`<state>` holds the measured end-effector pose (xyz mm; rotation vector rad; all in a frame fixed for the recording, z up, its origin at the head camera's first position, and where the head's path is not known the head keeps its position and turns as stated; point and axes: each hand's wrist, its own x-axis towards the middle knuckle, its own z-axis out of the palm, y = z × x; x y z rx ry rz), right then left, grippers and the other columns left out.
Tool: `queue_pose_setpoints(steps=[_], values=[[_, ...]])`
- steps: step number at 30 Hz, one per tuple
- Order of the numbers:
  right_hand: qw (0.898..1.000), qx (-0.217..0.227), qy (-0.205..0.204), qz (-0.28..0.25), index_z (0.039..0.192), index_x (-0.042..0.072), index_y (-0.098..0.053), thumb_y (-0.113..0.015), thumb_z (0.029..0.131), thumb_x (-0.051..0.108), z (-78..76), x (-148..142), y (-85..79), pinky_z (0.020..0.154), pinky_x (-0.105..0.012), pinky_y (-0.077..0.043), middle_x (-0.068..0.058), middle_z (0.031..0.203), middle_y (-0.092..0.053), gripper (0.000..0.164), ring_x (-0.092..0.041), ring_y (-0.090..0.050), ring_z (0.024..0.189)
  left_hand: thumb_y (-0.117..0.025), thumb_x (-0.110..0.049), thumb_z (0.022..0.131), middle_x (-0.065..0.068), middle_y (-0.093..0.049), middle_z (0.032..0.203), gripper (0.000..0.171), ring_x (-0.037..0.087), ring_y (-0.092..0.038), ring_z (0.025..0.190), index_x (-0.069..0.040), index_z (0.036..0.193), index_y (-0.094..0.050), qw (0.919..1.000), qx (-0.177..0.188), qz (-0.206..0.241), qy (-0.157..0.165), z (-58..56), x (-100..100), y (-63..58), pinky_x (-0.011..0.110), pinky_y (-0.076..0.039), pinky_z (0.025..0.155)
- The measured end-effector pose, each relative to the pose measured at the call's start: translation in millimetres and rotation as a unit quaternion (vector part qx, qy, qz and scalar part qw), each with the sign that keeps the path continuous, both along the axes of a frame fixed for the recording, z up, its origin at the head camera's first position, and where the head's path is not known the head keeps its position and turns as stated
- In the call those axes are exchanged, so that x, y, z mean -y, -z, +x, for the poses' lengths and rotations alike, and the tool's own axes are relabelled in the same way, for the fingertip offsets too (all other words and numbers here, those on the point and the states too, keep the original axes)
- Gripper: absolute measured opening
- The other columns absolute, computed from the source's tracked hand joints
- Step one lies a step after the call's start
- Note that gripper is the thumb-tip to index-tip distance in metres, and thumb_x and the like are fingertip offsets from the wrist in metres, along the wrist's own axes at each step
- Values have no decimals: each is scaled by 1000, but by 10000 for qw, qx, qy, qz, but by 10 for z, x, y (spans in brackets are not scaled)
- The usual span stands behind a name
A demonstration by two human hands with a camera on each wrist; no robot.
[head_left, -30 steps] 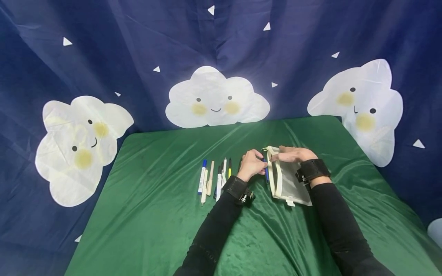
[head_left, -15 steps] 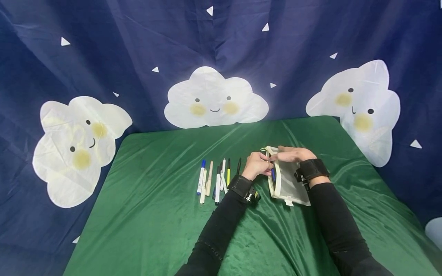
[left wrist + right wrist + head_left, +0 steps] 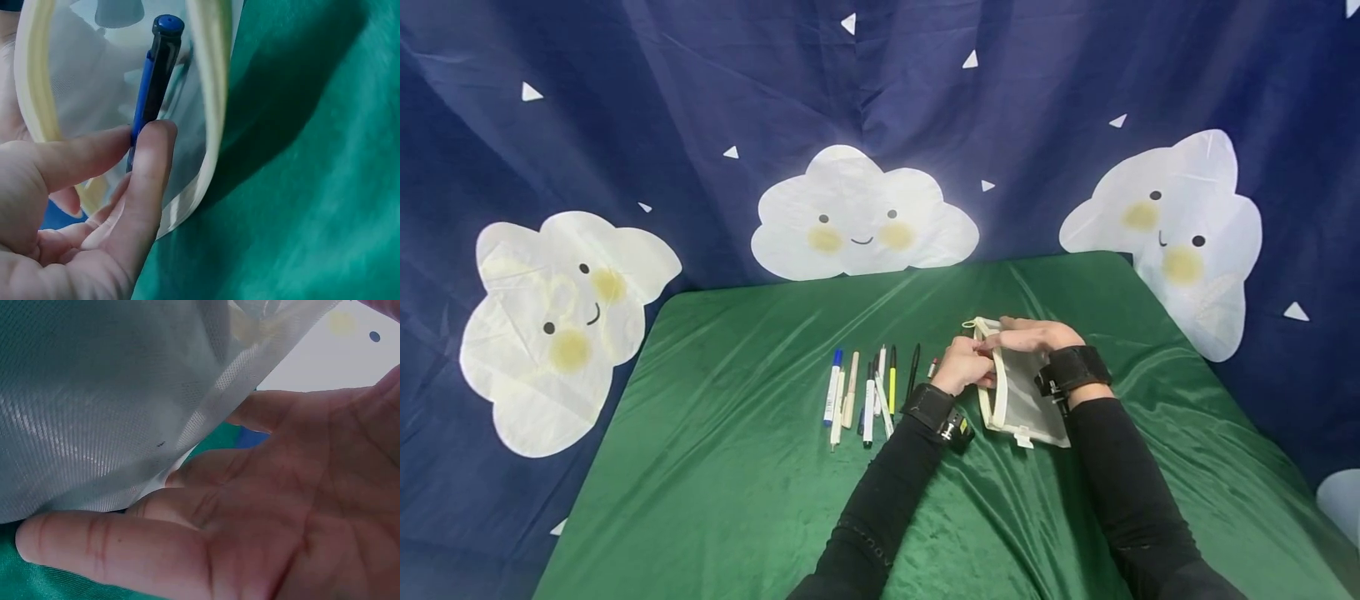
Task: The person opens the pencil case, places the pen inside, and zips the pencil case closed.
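A pale mesh pencil pouch [image 3: 1033, 404] with a cream zip edge lies on the green cloth, its mouth gaping toward the left. My left hand [image 3: 961, 367] is at that mouth. Between thumb and fingers it pinches a blue-and-black pen [image 3: 161, 72], which is inside the cream rim [image 3: 212, 81] in the left wrist view. My right hand [image 3: 1037, 336] holds the pouch by its upper edge. Seen from the right wrist, the fingers of that hand [image 3: 181, 544] extend along the underside of the mesh. The lower end of the pen is hidden by the left fingers.
Several pens and markers lie left of the left hand, among them a blue-capped marker [image 3: 832, 387], a beige pen [image 3: 851, 392], a yellow pen [image 3: 892, 379] and a black pen [image 3: 913, 371]. A small red-ended piece [image 3: 933, 367] shows beside the left hand. A cloud-printed curtain [image 3: 865, 100] hangs behind the table.
My left hand has moved right with the pen, from beside the pouch into its mouth. The right hand has kept its hold on the pouch.
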<state>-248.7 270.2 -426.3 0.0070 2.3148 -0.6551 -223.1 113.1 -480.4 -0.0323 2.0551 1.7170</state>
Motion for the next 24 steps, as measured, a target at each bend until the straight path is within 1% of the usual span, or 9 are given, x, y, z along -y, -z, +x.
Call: queue_pose_setpoints(steps=[3, 6, 9, 13, 16, 17, 19, 23, 24], values=[[10000, -1, 67, -56, 164, 11, -1, -55, 86, 75, 16, 1, -6, 103, -60, -49, -26, 170, -2, 114, -54, -29, 148, -63, 6, 90, 25, -77, 89, 19, 34, -78, 82, 4, 106, -74, 10000, -4, 8, 42, 2, -26, 24, 31, -63, 63], [9999, -34, 101, -66, 164, 12, -1, -55, 88, 74, 30, 0, -11, 103, -60, -49, -24, 170, -2, 112, -54, -28, 148, -62, 4, 90, 20, -76, 82, 17, 27, -77, 73, 5, 103, -73, 9999, -45, 70, 71, -4, -48, 56, 31, -63, 63], [9998, -51, 139, -111, 164, 12, -2, -55, 88, 74, 39, -5, -8, 105, -61, -47, -24, 170, -3, 111, -55, -27, 148, -59, 6, 89, 12, -70, 70, 18, 19, -72, 64, 6, 102, -72, 9994, 15, 342, 109, -8, -62, 89, 31, -63, 63], [9988, 29, 411, -269, 165, 16, -5, -59, 86, 73, 57, -26, -8, 110, -63, -42, -19, 171, -2, 111, -54, -21, 151, -54, 8, 90, 2, -60, 63, 22, 11, -64, 60, 6, 105, -70, 9960, 264, 819, 232, -8, -81, 113, 29, -62, 64], [9986, 11, 428, -311, 165, 16, -6, -59, 86, 72, 58, -42, -11, 110, -64, -42, -19, 171, -2, 110, -55, -20, 151, -53, 8, 90, 0, -59, 61, 23, 8, -62, 58, 3, 105, -69, 9920, 485, 1132, 266, -12, -105, 123, 27, -60, 62], [9985, 5, 446, -307, 165, 17, -6, -59, 86, 72, 57, -48, -11, 110, -64, -43, -19, 171, -2, 109, -55, -21, 151, -53, 9, 90, -1, -58, 61, 23, 8, -62, 58, 2, 105, -69, 9907, 548, 1215, 273, -14, -114, 127, 26, -59, 61], [9993, -69, 289, -230, 165, 16, -5, -56, 88, 72, 50, -54, -9, 107, -62, -45, -21, 171, -2, 108, -56, -23, 149, -53, 9, 90, -2, -57, 58, 22, 7, -61, 55, 0, 101, -69, 9876, 674, 1394, 237, -17, -137, 134, 24, -56, 58], [9991, -88, 400, -106, 165, 21, -9, -56, 85, 75, 49, -77, -8, 105, -59, -48, -20, 171, -3, 107, -57, -30, 146, -54, 9, 90, -4, -51, 53, 18, 7, -58, 52, -3, 93, -67, 9840, 767, 1586, 263, -18, -167, 136, 22, -52, 53], [9992, -98, 369, -88, 165, 20, -9, -56, 85, 75, 46, -80, -8, 104, -59, -48, -20, 171, -3, 107, -57, -30, 146, -55, 8, 90, -4, -51, 53, 17, 7, -58, 52, -4, 92, -67, 9835, 784, 1609, 270, -16, -172, 133, 22, -52, 53]])
